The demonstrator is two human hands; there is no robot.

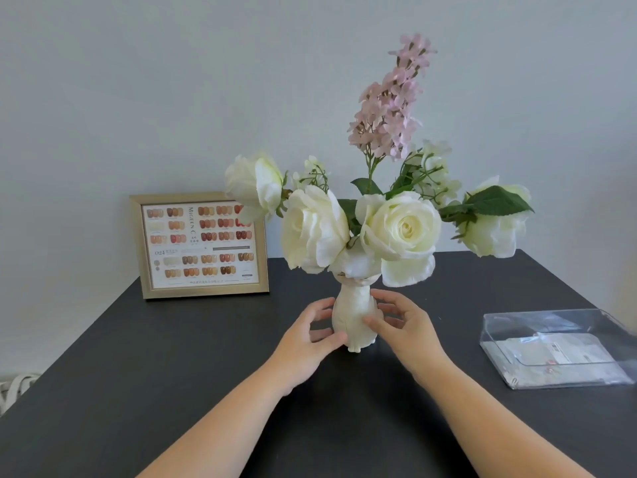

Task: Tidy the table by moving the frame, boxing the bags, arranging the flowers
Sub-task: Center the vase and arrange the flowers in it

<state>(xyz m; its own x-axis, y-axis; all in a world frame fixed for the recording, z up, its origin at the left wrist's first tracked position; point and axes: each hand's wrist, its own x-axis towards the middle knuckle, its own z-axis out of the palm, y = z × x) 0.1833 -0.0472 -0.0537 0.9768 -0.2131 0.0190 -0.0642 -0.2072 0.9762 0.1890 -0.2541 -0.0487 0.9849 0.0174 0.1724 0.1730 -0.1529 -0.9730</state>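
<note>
A small cream vase [352, 313] stands upright mid-table, holding white roses [400, 229] and a tall pink sprig [389, 108]. My left hand [310, 339] cups the vase's left side, thumb on its lower front. My right hand [406, 329] cups its right side, fingers touching the body. A gold frame [203, 291] with a nail-colour chart leans against the wall at the back left. A clear plastic box [551, 326] at the right holds flat bags [551, 353].
The dark table [172, 374] runs to the wall at the back. Its left edge slants down to the lower left, with a pale woven thing [13, 388] beyond it on the floor side. The box lies near the right edge.
</note>
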